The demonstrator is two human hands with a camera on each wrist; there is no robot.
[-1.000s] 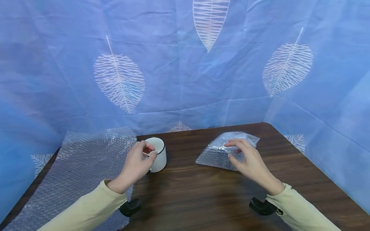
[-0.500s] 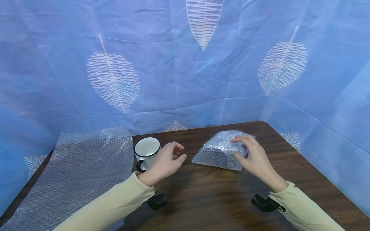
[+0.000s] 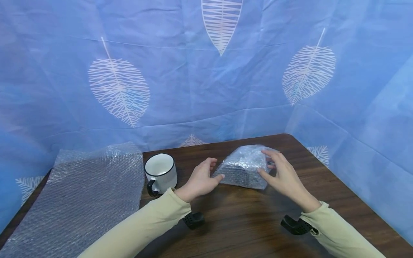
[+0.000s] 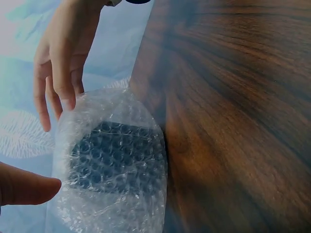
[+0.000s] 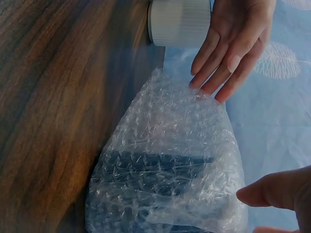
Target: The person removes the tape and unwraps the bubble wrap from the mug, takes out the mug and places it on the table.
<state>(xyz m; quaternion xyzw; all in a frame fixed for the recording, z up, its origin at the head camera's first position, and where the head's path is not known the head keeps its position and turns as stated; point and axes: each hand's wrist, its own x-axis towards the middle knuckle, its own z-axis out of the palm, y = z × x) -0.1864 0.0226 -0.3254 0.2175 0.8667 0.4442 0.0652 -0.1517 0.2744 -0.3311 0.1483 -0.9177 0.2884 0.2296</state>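
Note:
A bubble-wrapped bundle (image 3: 242, 170) lies on the dark wooden table, a dark blue-grey shape (image 4: 114, 155) showing through the clear bubbles. My left hand (image 3: 201, 179) is at the bundle's left end, thumb and fingers apart and loosely bent. On the opposite side, my right hand (image 3: 284, 177) has its fingertips right at the wrap's edge, thumb spread from the fingers. Neither hand grips anything. In the right wrist view, the left hand's fingertips overlap the far edge of the wrap. What is inside the bundle is mostly hidden.
A white mug (image 3: 166, 179) with a black rim and black handle stands left of my left forearm. A large flat sheet of bubble wrap (image 3: 90, 193) covers the table's left side. Blue leaf-patterned cloth (image 3: 180, 79) hangs behind the table (image 3: 245, 222).
My left hand has moved right, away from in front of the mug to the bundle's left end. My right hand stays beside the bundle, shifted slightly. The head view has turned a little right.

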